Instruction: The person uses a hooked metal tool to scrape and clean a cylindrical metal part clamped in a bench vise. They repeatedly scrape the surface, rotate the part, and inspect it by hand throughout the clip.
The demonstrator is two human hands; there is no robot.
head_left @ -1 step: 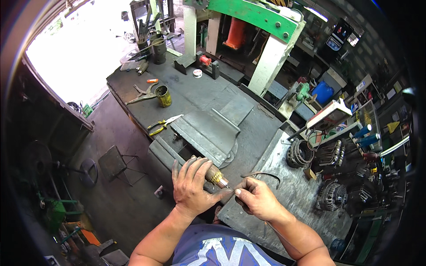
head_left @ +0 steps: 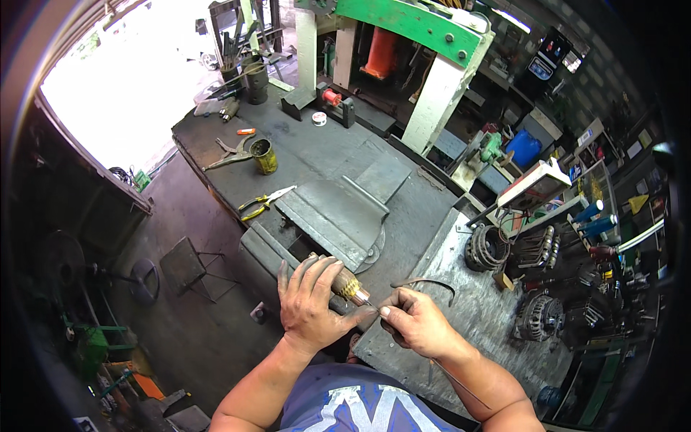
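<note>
My left hand (head_left: 311, 306) curls over a motor armature (head_left: 350, 288) with a yellow-wrapped winding and a copper-coloured end. Its thumb stretches along the thin shaft toward my right fingertips. My right hand (head_left: 417, 324) is closed in a pinch close to the shaft's tip. From it a thin dark strip (head_left: 448, 286) curves away over the bench; another thin length (head_left: 464, 385) lies along my right forearm. Whether these are one piece is hidden. Just beyond my left hand is the bench vise (head_left: 335, 216), its jaws partly behind my fingers.
Yellow-handled pliers (head_left: 266, 203), locking pliers (head_left: 232, 153) and a yellow can (head_left: 264, 157) are on the dark bench (head_left: 317, 155). To the right, a metal-topped table (head_left: 461, 317) carries a ring-shaped housing (head_left: 487, 248) and an alternator (head_left: 540, 318). A green-and-white press frame (head_left: 410, 29) stands behind.
The thin length by my right forearm shows farther down along the arm. Both hands and the armature stay in nearly the same place.
</note>
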